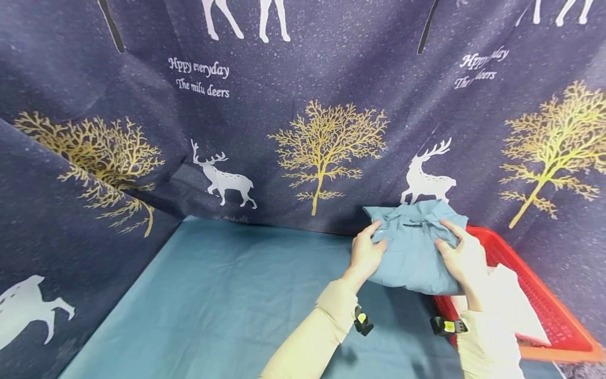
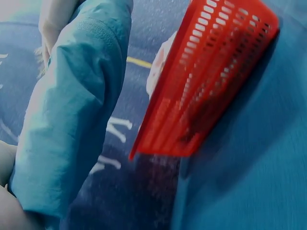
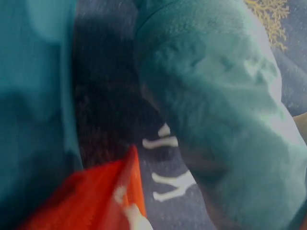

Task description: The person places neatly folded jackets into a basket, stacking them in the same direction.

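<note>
A folded light-blue cloth bundle (image 1: 412, 258) is held up above the back right of the table, gathered and wrinkled along its top, with a small dark slit there. My left hand (image 1: 366, 253) grips its left side, and my right hand (image 1: 466, 258) grips the opposite side, thumbs on the near face. The other fingers are mostly hidden behind the bundle. Both wrist views show the bundle (image 2: 72, 105) edge-on and thick, with a stitched band near one end. In the right wrist view the cloth (image 3: 216, 96) fills much of the frame.
A red perforated plastic basket (image 1: 563, 310) stands at the right, partly behind my right arm, with a white item (image 1: 518, 305) inside. Blue cloth covers the table (image 1: 227, 295). A dark patterned curtain (image 1: 265, 95) with deer and trees hangs behind and at the left.
</note>
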{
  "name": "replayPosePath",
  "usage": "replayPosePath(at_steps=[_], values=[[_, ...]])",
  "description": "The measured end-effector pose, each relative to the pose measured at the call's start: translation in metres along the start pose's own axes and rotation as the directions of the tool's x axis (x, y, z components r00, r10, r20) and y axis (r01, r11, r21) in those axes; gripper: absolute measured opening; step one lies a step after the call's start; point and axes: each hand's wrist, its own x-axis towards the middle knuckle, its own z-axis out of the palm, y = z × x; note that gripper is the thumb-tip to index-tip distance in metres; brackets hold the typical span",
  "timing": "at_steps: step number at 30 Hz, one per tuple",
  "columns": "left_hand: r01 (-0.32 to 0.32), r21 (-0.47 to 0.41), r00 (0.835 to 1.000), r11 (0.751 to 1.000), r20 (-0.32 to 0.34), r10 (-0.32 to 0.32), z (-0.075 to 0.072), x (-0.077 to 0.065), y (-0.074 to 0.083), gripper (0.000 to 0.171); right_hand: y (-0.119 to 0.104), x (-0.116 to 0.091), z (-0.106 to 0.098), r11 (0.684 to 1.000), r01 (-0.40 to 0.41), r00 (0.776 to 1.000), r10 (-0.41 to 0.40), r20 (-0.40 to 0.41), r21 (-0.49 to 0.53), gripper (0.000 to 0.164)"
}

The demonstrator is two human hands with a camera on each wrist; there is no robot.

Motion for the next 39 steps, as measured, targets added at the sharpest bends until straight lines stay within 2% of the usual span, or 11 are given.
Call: replayPosePath(at_steps=[3, 6, 13, 21, 28, 33, 36, 39], values=[[-0.002, 0.001, 1.000, 1.000, 0.012, 0.002, 0.016, 0.000, 0.009, 0.051, 0.012, 0.002, -0.013, 0.999, 0.022, 1.000, -0.022, -0.003, -0.040, 0.048], [-0.031, 0.011, 0.999, 0.999, 0.040, 0.030, 0.029, 0.001, 0.016, 0.052, 0.024, 0.005, -0.028, 0.997, 0.042, 0.999, -0.042, 0.009, -0.064, 0.048], [-0.115, 0.041, 0.989, 0.993, 0.103, 0.110, 0.051, 0.004, 0.029, 0.055, 0.049, 0.024, -0.047, 0.988, 0.121, 0.992, -0.116, 0.052, -0.101, 0.049], [-0.204, 0.114, 0.954, 0.972, 0.246, 0.171, 0.080, -0.002, 0.037, 0.061, 0.088, 0.042, -0.073, 0.982, 0.159, 0.980, -0.144, 0.135, -0.104, 0.046], [-0.304, 0.267, 0.918, 0.915, 0.339, 0.206, 0.103, -0.010, 0.035, 0.064, 0.109, 0.048, -0.083, 0.988, 0.120, 0.969, -0.094, 0.229, -0.100, 0.047], [-0.324, 0.325, 0.905, 0.889, 0.380, 0.191, 0.112, -0.019, 0.024, 0.063, 0.118, 0.044, -0.075, 0.986, 0.123, 0.967, -0.093, 0.239, -0.114, 0.044], [-0.338, 0.362, 0.900, 0.869, 0.395, 0.185, 0.115, -0.025, 0.021, 0.057, 0.124, 0.042, -0.071, 0.983, 0.130, 0.962, -0.092, 0.258, -0.133, 0.043], [-0.379, 0.438, 0.885, 0.815, 0.429, 0.181, 0.116, -0.027, 0.023, 0.043, 0.129, 0.041, -0.067, 0.978, 0.143, 0.947, -0.090, 0.309, -0.153, 0.045]])
